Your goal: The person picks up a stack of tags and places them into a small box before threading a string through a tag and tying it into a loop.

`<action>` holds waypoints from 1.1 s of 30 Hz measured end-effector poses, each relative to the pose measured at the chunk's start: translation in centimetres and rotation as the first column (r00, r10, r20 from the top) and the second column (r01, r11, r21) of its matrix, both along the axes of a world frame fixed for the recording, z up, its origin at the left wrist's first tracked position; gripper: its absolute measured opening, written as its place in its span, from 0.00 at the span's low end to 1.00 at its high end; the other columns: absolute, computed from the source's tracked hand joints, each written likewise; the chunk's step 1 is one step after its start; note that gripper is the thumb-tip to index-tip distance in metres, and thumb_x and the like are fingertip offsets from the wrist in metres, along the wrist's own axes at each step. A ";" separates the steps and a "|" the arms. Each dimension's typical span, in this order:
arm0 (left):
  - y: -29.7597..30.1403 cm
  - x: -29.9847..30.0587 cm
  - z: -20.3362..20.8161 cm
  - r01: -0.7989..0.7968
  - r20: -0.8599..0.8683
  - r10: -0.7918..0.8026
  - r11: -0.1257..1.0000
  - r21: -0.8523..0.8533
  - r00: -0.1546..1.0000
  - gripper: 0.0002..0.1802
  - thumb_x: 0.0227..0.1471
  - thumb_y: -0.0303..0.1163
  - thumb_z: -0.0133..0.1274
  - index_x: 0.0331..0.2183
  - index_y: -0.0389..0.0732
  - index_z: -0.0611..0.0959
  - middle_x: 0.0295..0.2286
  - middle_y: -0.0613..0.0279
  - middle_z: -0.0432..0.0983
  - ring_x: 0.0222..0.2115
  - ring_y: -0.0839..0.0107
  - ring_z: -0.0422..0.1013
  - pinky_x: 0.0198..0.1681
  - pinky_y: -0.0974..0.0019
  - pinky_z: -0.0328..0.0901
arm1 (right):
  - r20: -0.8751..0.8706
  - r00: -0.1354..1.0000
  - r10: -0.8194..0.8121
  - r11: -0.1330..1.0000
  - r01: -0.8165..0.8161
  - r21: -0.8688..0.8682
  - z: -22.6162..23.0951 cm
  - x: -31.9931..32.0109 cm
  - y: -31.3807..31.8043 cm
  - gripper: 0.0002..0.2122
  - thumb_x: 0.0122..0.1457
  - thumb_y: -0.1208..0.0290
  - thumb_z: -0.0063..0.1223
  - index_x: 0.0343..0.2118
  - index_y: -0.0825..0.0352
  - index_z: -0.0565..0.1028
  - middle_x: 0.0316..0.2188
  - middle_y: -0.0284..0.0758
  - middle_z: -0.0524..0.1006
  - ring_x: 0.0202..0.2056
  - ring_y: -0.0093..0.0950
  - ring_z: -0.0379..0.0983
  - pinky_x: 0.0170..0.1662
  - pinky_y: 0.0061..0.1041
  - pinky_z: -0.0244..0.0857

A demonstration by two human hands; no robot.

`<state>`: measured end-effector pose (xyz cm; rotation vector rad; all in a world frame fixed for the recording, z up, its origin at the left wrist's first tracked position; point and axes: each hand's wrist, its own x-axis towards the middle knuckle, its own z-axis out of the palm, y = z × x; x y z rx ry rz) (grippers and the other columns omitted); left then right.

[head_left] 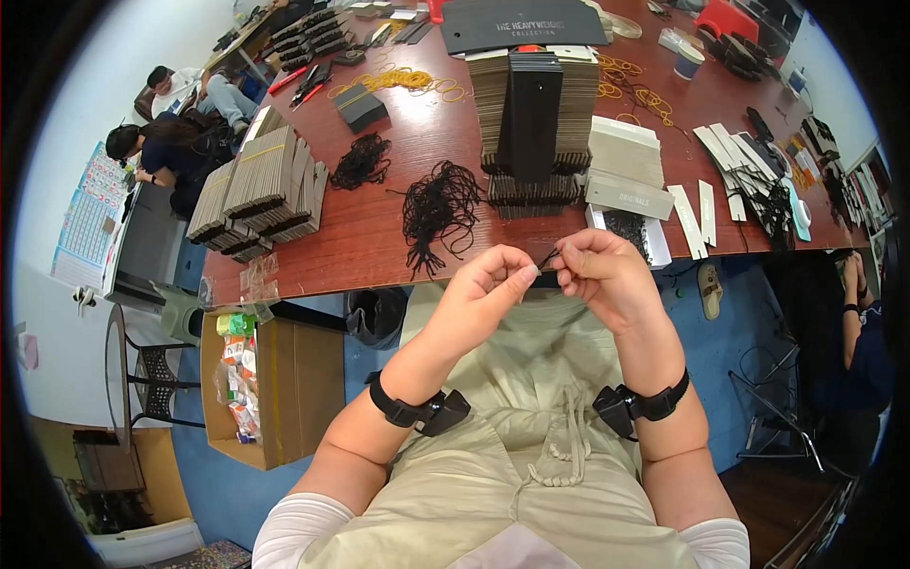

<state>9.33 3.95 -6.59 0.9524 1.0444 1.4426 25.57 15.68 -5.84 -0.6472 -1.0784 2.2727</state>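
Two-handed pinch: left fingers [517, 281] and right fingers [574, 260] grasp a thin black cord [548, 257] between them.
Probably light and limp, best held near an end; beyond, a tangled black cord heap [441, 211] on the red-brown wooden surface [355, 242].

The bare left hand [490, 289] and bare right hand [609, 277] nearly meet at the fingertips, each with thumb pinched against curled fingers. Both bare forearms [417, 368], bent at the elbows, angle inward
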 end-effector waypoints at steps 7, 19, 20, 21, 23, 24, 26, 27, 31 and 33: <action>0.1 -0.1 -0.1 0.011 0.008 -0.011 1.000 -0.005 1.000 0.06 0.57 0.29 0.50 0.37 0.38 0.75 0.29 0.73 0.71 0.28 0.85 0.62 0.32 0.79 0.59 | -0.021 0.999 0.046 0.986 -0.049 -0.158 -0.3 -0.5 -0.3 0.07 0.56 0.76 0.54 0.36 0.73 0.75 0.28 0.38 0.78 0.27 0.24 0.75 0.30 0.20 0.71; 0.1 -0.1 0.0 -0.010 -0.004 0.010 1.000 -0.029 1.000 0.06 0.58 0.28 0.48 0.38 0.38 0.74 0.32 0.74 0.71 0.32 0.88 0.63 0.35 0.81 0.59 | -0.054 0.999 -0.005 0.988 -0.004 -0.154 -0.1 -0.5 -0.9 0.08 0.57 0.78 0.51 0.40 0.71 0.72 0.28 0.38 0.78 0.27 0.25 0.75 0.32 0.20 0.72; 0.2 -0.1 -0.1 -0.010 -0.004 0.009 1.000 -0.029 1.000 0.06 0.58 0.28 0.48 0.38 0.38 0.74 0.32 0.74 0.71 0.32 0.88 0.63 0.35 0.81 0.59 | -0.051 0.999 -0.007 0.988 -0.001 -0.157 -0.1 -0.5 -1.0 0.08 0.57 0.78 0.51 0.40 0.71 0.71 0.27 0.38 0.78 0.27 0.25 0.75 0.32 0.20 0.71; 0.2 0.0 -0.1 -0.012 -0.011 0.011 0.999 -0.030 1.000 0.07 0.58 0.28 0.48 0.38 0.37 0.74 0.32 0.73 0.71 0.32 0.88 0.64 0.35 0.81 0.59 | -0.052 0.999 -0.008 0.987 0.000 -0.158 -0.2 -0.5 -1.1 0.08 0.57 0.78 0.51 0.40 0.71 0.71 0.27 0.38 0.78 0.27 0.25 0.75 0.32 0.20 0.71; 0.2 0.0 -0.2 -0.013 -0.020 0.013 0.999 -0.031 1.000 0.07 0.58 0.28 0.48 0.38 0.37 0.74 0.32 0.73 0.71 0.32 0.87 0.64 0.35 0.80 0.59 | -0.085 0.996 -0.014 0.993 0.003 -0.121 -0.6 -0.6 -1.1 0.07 0.57 0.78 0.51 0.38 0.70 0.72 0.26 0.37 0.77 0.25 0.25 0.74 0.29 0.20 0.69; 0.2 0.0 -0.2 -0.010 -0.018 0.010 1.000 -0.026 1.000 0.07 0.58 0.28 0.47 0.38 0.37 0.74 0.32 0.73 0.71 0.32 0.87 0.64 0.35 0.80 0.59 | -0.086 0.996 -0.014 0.993 0.004 -0.122 -0.8 -0.7 -1.2 0.07 0.57 0.78 0.51 0.38 0.70 0.72 0.26 0.37 0.77 0.25 0.25 0.74 0.29 0.20 0.69; 0.3 0.0 -0.3 -0.008 -0.017 0.007 1.000 -0.021 1.000 0.07 0.59 0.28 0.47 0.38 0.37 0.74 0.33 0.72 0.72 0.32 0.87 0.64 0.36 0.80 0.60 | -0.065 0.998 -0.018 0.996 0.013 -0.084 -0.9 -0.8 -1.5 0.07 0.57 0.78 0.50 0.38 0.70 0.71 0.25 0.37 0.77 0.23 0.24 0.73 0.27 0.19 0.67; 0.3 0.1 -0.4 -0.005 -0.010 0.004 1.000 -0.005 1.000 0.07 0.59 0.28 0.47 0.38 0.37 0.74 0.33 0.71 0.72 0.33 0.86 0.65 0.36 0.80 0.60 | -0.065 0.998 -0.019 0.996 0.013 -0.084 -0.9 -1.0 -1.7 0.07 0.57 0.78 0.50 0.38 0.70 0.71 0.25 0.37 0.77 0.23 0.24 0.73 0.27 0.19 0.67; 0.3 0.4 -0.1 -0.041 0.032 0.042 0.999 -0.011 0.999 0.07 0.59 0.29 0.47 0.38 0.38 0.74 0.29 0.73 0.71 0.29 0.87 0.64 0.32 0.81 0.59 | -0.067 0.995 -0.075 0.994 0.069 -0.090 -1.0 -1.7 -2.7 0.07 0.57 0.77 0.50 0.38 0.70 0.71 0.26 0.36 0.77 0.24 0.23 0.73 0.28 0.19 0.66; 0.4 0.4 -0.4 -0.066 0.025 0.066 0.997 -0.026 0.997 0.07 0.59 0.31 0.47 0.38 0.40 0.73 0.25 0.75 0.67 0.23 0.88 0.57 0.25 0.80 0.52 | -0.069 0.992 -0.105 0.992 0.100 -0.083 -1.0 -1.9 -3.0 0.07 0.57 0.78 0.50 0.38 0.70 0.71 0.26 0.36 0.77 0.25 0.23 0.73 0.28 0.19 0.66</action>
